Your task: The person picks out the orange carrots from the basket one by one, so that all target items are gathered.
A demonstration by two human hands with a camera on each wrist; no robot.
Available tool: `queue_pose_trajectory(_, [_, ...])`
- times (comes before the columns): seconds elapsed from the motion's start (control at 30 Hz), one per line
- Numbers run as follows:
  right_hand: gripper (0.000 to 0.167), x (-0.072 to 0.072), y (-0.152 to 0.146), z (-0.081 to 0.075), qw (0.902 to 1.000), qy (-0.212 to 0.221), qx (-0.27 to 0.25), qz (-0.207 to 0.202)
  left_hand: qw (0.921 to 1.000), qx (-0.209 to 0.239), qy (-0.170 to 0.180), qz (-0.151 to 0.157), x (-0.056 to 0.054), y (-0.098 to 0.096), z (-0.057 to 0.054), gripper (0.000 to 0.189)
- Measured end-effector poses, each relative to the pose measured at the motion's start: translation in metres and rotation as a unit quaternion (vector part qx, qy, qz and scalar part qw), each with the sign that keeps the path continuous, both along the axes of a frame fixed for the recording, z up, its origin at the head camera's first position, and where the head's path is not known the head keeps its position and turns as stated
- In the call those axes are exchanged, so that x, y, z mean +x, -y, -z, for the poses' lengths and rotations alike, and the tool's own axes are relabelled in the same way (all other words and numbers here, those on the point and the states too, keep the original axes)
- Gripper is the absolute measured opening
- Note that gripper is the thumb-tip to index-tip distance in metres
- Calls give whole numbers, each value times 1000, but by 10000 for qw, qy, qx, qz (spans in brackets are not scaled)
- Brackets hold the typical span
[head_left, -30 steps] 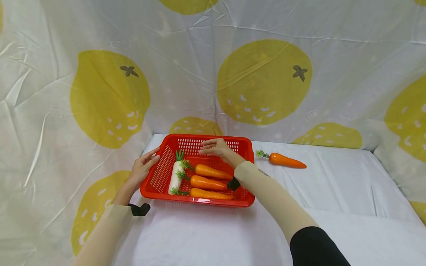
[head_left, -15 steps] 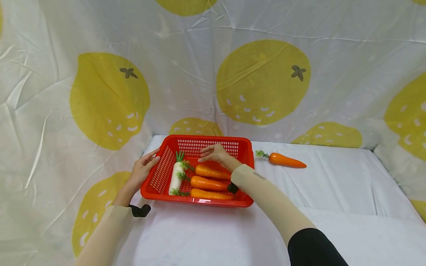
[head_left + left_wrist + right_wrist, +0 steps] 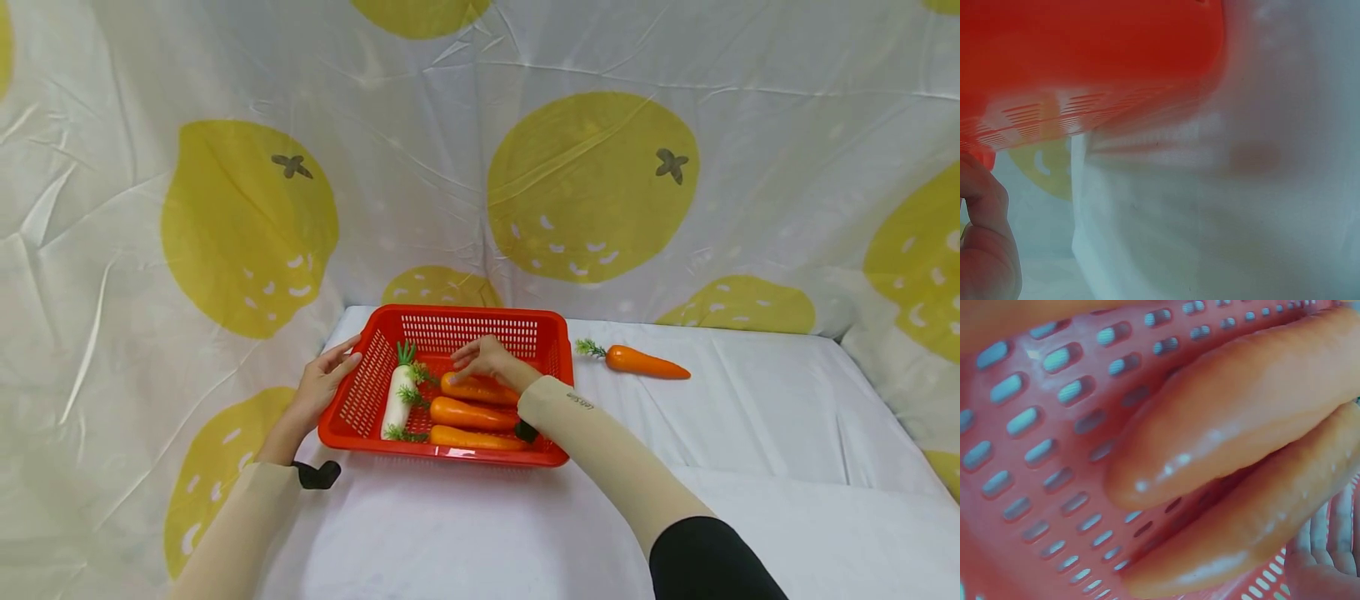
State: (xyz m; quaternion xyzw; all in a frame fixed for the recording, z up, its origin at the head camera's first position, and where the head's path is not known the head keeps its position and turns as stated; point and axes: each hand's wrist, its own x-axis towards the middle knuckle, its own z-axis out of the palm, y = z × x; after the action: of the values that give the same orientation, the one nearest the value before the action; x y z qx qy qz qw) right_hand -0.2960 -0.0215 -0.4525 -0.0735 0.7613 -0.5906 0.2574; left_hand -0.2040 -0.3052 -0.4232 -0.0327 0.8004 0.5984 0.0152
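A red plastic basket [image 3: 450, 453] with slotted walls stands on the white cloth. My left hand [image 3: 317, 385] holds its left rim, thumb and fingers at the edge; the left wrist view shows part of that hand [image 3: 985, 244] against the red plastic. Inside lie a white radish [image 3: 397, 398] with green leaves and three orange carrots, the front carrot [image 3: 476, 438], the middle carrot [image 3: 471, 414] and the back carrot [image 3: 495, 392]. My right hand [image 3: 491, 360] hovers over the back carrot, thumb in front of it. In the right wrist view its fingers look straight; contact is unclear.
Another orange carrot [image 3: 647, 362] with a leafy top lies on the cloth [image 3: 757, 417] right of the basket. A lemon-print curtain [image 3: 420, 167] hangs behind and at the sides.
My right hand has lowered inside the basket, from above the carrots down to the back one. My left hand stays at the rim, and the vegetables lie where they were.
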Motion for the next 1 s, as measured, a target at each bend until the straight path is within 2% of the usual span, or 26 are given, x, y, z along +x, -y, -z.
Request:
queue_pose_trajectory(0.27, [43,1,-1,5,9990,-182,377,-179,10000,-24,-84,31,-2,0,3,53])
queue_pose_trajectory(0.5, [38,2,-2,9,9972,-295,537,-420,9999,-13,-117,-10,-13,12,24,54])
queue_pose_trajectory(0.6, [38,4,-3,10,9961,-362,613,-513,9998,-128,-175,-29,-15,14,29,56])
queue_pose_trajectory(0.83, [40,4,-1,7,9945,-519,770,-491,9992,-20,-396,5,-17,16,34,58])
queue_pose_trajectory(1.0, [36,3,-1,3,9958,-461,646,-464,9992,58,-384,15,-17,16,33,58])
